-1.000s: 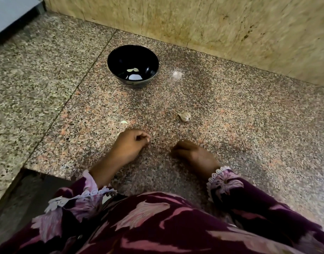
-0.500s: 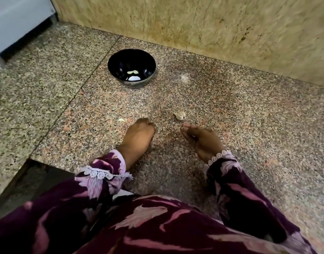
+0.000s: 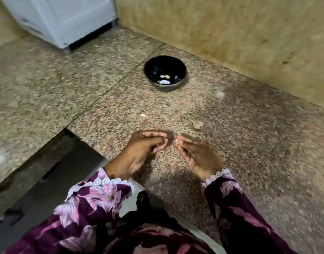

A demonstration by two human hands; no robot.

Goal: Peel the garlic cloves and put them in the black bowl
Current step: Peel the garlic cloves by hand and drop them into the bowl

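The black bowl (image 3: pixel 148 70) stands toward the back of the granite counter with two or three pale peeled cloves (image 3: pixel 165 77) inside. One unpeeled garlic clove (image 3: pixel 197 124) lies on the counter, just beyond and to the right of my right hand. A small pale scrap of garlic (image 3: pixel 142 115) lies beyond my left hand. My left hand (image 3: pixel 143 151) and my right hand (image 3: pixel 198 156) hover close together over the counter, fingertips almost meeting. Both have fingers curled with thumb against fingertips. I see only pale nails there, nothing plainly held.
A tan stone wall (image 3: pixel 231 33) runs along the back of the counter. A white appliance (image 3: pixel 62 17) stands at the far left corner. The counter (image 3: pixel 249 143) has a cut-out edge at the left, dropping to a dark floor (image 3: pixel 47 180) near my left sleeve.
Both hands have lifted off the counter and drawn together, fingertips facing each other. The view has swung left and back, so the bowl and clove now sit further right.
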